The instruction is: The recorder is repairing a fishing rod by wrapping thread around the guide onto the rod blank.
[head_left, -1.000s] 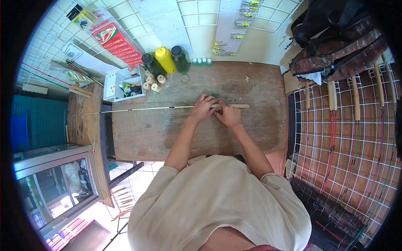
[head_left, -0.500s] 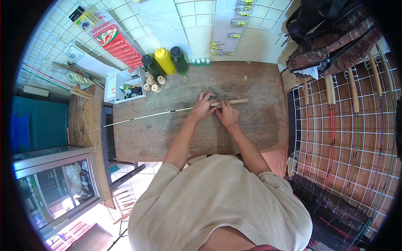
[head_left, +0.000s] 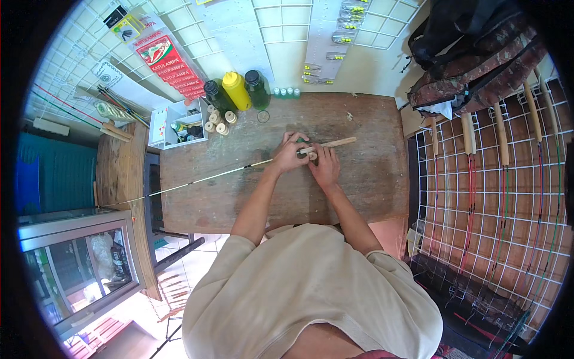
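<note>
A slim pale rod (head_left: 209,178) with dark bands runs diagonally across the wooden workbench (head_left: 376,182) to a light wooden handle (head_left: 339,142) at its right end. My left hand (head_left: 290,154) has its fingers curled onto the rod at the handle's lower part. Beside it my right hand (head_left: 324,164) grips at the same junction, fingers bent around a small light piece (head_left: 312,155) under the handle, which looks like wood. The fingers partly hide this piece.
Along the back are a white organizer (head_left: 156,128), several wooden spools (head_left: 222,128), dark bottles (head_left: 256,90), a yellow squeeze bottle (head_left: 237,90) and small vials (head_left: 289,91). At right, rods hang on a grid (head_left: 454,197) below camouflage bags (head_left: 466,84). A side counter (head_left: 119,164) is at left.
The rod has tilted further, its handle end rising toward the back and its left end dropping toward me. My hands have shifted slightly on it, and the small piece under the handle shows more.
</note>
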